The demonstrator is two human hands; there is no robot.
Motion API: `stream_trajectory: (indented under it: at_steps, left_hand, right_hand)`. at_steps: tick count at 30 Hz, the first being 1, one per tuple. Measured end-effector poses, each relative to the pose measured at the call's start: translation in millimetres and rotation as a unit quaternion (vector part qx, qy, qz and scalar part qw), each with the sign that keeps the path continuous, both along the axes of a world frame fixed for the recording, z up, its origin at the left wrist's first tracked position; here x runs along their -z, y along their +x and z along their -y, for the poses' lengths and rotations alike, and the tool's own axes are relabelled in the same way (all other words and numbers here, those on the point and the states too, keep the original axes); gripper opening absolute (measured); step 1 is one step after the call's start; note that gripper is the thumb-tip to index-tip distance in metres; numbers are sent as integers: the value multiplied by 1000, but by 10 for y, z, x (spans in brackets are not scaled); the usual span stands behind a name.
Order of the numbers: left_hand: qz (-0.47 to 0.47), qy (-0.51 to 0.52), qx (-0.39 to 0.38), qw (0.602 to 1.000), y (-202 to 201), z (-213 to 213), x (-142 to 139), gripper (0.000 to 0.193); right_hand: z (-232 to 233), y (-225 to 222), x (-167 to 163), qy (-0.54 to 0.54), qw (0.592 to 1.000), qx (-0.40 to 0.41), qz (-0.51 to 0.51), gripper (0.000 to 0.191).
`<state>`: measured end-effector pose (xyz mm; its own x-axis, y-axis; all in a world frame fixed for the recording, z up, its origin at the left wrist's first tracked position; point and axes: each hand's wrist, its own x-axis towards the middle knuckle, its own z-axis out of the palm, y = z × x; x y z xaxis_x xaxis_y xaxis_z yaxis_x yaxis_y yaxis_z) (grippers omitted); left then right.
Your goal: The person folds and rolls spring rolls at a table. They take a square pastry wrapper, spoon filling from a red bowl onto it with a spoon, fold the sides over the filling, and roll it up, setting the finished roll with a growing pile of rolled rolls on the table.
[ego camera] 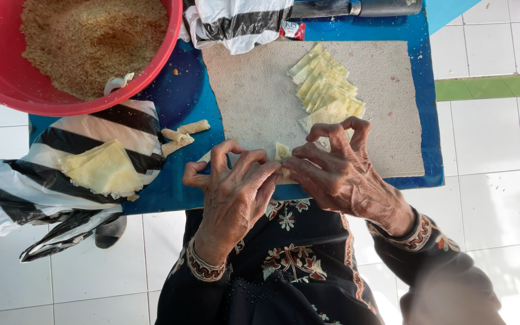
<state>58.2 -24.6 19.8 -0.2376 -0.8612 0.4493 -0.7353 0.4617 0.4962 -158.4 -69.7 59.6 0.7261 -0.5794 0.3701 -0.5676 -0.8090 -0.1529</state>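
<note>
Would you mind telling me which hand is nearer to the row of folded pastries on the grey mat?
Right. The right hand sits just below the folded pastries; the left hand is farther down-left.

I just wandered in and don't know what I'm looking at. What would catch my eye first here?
Probably the two hands meeting at the near edge of the blue table: the left hand and right hand pinch a small pale dough piece between their fingertips. Next, the big red bowl of brown crumbs at the upper left. Then the row of folded yellow wrappers on the grey mat.
</note>
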Motion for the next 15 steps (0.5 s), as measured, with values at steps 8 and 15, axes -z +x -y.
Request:
stream_trajectory:
  at_steps: [8,15]
  left_hand:
    - [0,-14,4,1000,13,26,-16,22]
    - [12,-2,12,1000,30,43,-5,25]
  right_hand:
    - [39,26,8,-43,998,-40,-28,30]
    - [109,67,-5,15,999,-19,-23,28]
